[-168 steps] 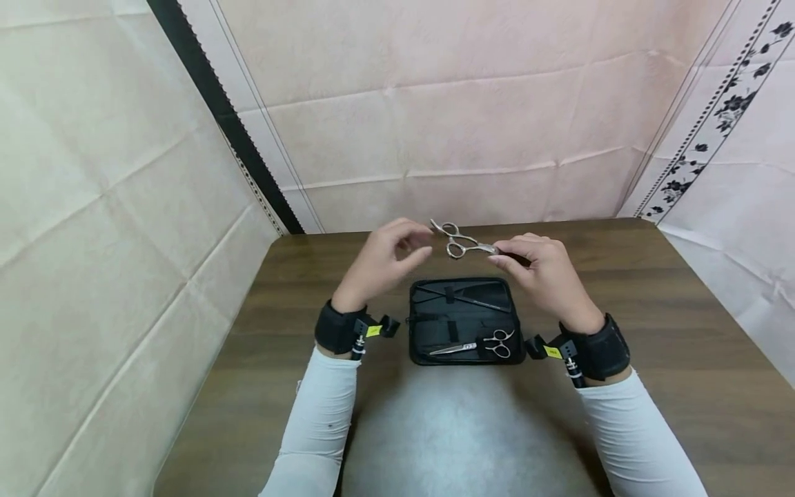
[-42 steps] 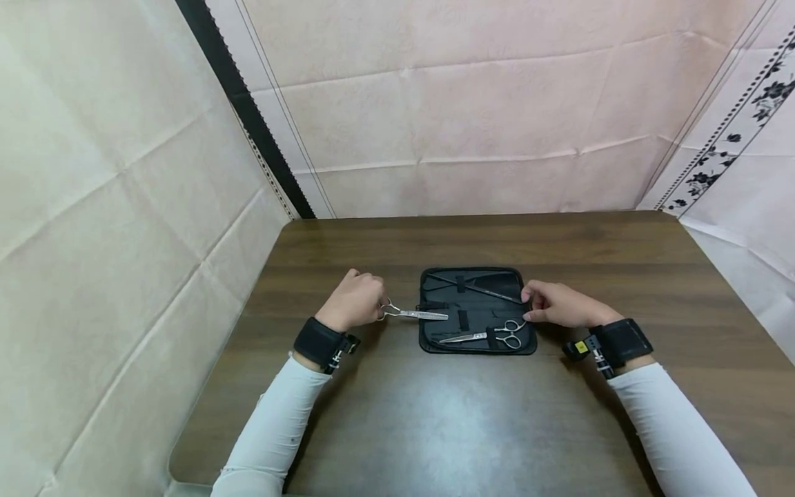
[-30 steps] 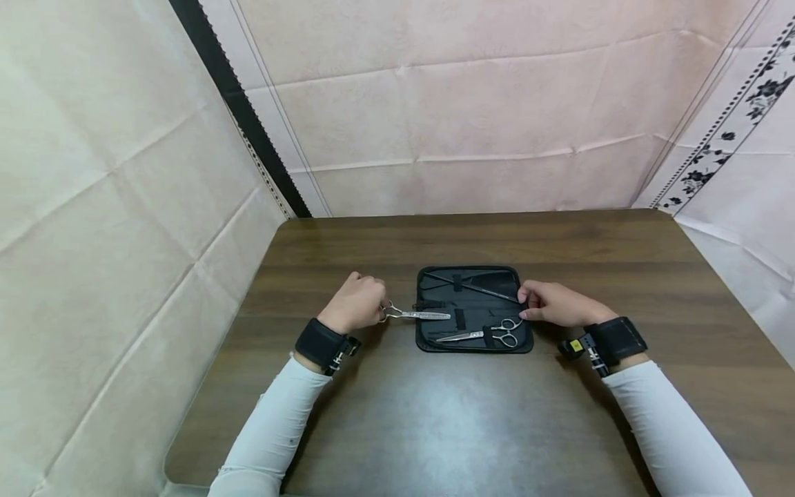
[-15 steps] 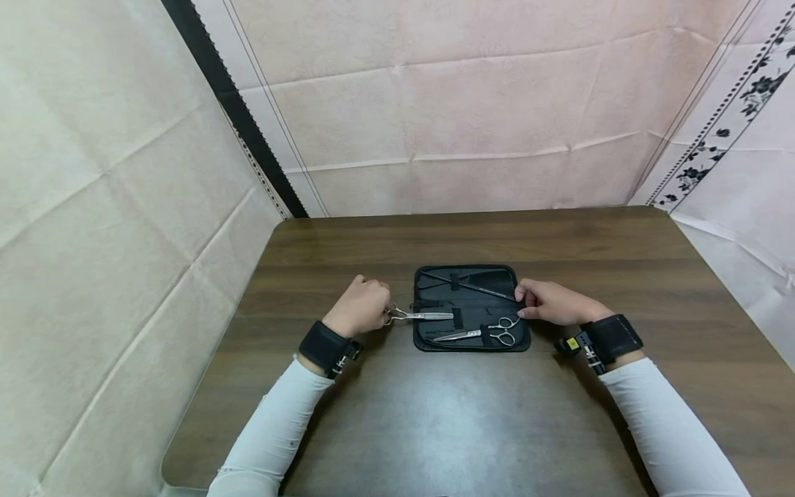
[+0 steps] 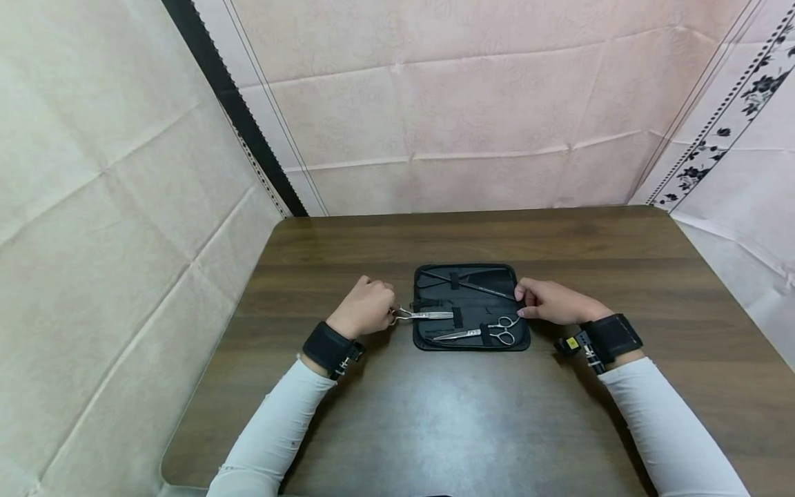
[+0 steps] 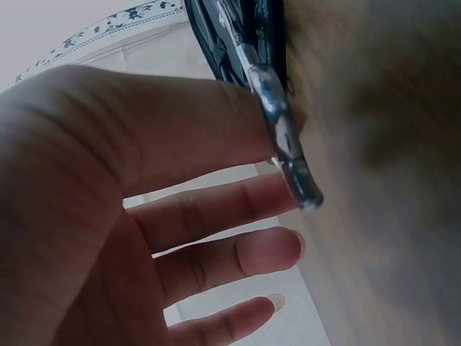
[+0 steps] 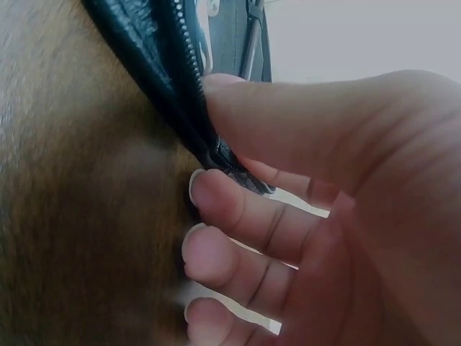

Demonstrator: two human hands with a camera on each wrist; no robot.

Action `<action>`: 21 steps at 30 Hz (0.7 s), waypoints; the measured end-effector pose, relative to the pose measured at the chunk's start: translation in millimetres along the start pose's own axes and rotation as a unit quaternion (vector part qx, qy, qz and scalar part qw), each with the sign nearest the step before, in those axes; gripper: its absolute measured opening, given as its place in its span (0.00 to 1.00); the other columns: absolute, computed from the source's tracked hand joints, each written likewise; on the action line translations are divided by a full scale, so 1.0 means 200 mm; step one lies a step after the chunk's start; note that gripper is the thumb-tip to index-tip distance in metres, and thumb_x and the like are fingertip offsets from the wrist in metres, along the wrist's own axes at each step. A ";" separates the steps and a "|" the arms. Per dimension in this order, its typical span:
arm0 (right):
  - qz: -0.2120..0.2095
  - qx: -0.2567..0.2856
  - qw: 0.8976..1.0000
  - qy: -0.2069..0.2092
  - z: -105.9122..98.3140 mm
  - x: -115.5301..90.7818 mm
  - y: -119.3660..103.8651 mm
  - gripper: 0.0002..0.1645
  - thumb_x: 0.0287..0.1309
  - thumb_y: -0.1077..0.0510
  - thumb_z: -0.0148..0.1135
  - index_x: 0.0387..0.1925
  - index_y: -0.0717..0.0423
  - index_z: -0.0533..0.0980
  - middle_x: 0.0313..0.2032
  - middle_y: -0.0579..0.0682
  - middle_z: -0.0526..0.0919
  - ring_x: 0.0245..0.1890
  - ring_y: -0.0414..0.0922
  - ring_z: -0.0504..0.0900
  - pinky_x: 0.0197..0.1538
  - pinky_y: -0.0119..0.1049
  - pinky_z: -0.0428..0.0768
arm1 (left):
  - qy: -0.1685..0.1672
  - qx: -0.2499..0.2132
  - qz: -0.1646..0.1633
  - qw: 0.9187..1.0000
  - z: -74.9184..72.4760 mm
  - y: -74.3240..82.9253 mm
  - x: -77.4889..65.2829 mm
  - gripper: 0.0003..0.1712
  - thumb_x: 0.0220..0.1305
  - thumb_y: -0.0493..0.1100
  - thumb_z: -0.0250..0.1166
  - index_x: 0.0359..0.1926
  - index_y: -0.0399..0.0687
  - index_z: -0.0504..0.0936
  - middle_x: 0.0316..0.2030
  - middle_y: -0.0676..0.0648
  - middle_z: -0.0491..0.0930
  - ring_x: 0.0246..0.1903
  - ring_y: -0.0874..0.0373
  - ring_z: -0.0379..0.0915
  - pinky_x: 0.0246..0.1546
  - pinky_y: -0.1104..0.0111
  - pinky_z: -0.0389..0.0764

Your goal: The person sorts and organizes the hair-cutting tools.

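My left hand (image 5: 366,308) pinches the finger-loop end of silver thinning scissors (image 5: 435,315), whose toothed blade lies flat over the left half of an open black zip case (image 5: 478,304). The blade's tip meets the small black strap (image 5: 457,317) in the case's middle. In the left wrist view, the scissors' handle (image 6: 277,115) lies against my thumb and index finger, with the other fingers spread below. My right hand (image 5: 555,302) grips the case's right edge between thumb and fingers; the right wrist view has the thumb over the zipper (image 7: 189,58).
A second pair of silver scissors (image 5: 459,335) sits in the case's near half, under a strap. Toward the far side lies a thin dark rod-like tool (image 5: 487,290). The case rests on a wooden table (image 5: 373,442) with cloth-covered walls (image 5: 497,103) behind and beside it.
Earlier, my right hand held the scissors by the blades above the case. Now my left hand has them by the loops and has slid them slightly right, the tip reaching the strap.
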State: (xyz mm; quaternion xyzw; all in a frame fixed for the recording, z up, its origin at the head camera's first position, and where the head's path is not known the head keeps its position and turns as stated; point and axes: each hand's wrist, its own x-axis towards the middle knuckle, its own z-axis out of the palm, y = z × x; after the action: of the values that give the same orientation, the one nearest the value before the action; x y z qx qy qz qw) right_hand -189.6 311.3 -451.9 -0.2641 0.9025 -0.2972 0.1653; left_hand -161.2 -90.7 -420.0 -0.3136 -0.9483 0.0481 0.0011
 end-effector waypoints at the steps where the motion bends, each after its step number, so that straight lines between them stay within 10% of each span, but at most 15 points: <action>1: -0.004 0.000 1.000 0.000 0.00 0.00 0.00 0.14 0.67 0.60 0.68 0.50 0.58 0.74 0.34 0.50 0.78 0.33 0.44 0.75 0.38 0.37 0.74 | 0.000 0.001 0.001 1.000 0.00 0.00 0.00 0.09 0.62 0.39 0.71 0.25 0.54 0.86 0.31 0.53 0.82 0.38 0.54 0.83 0.57 0.48 0.76; 21: 0.001 0.004 1.000 -0.007 0.00 0.00 -0.01 0.15 0.67 0.58 0.68 0.50 0.58 0.73 0.34 0.50 0.78 0.33 0.44 0.74 0.37 0.37 0.73 | 0.000 -0.004 0.001 1.000 0.04 0.04 0.02 0.07 0.64 0.43 0.73 0.28 0.51 0.87 0.34 0.52 0.83 0.41 0.52 0.84 0.60 0.49 0.75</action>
State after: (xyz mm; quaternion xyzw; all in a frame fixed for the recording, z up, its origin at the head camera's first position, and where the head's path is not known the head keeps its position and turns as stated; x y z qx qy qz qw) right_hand -189.1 310.0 -450.4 -0.2645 0.9003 -0.2992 0.1732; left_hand -159.8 -82.3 -427.9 -0.3149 -0.9481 0.0447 -0.0001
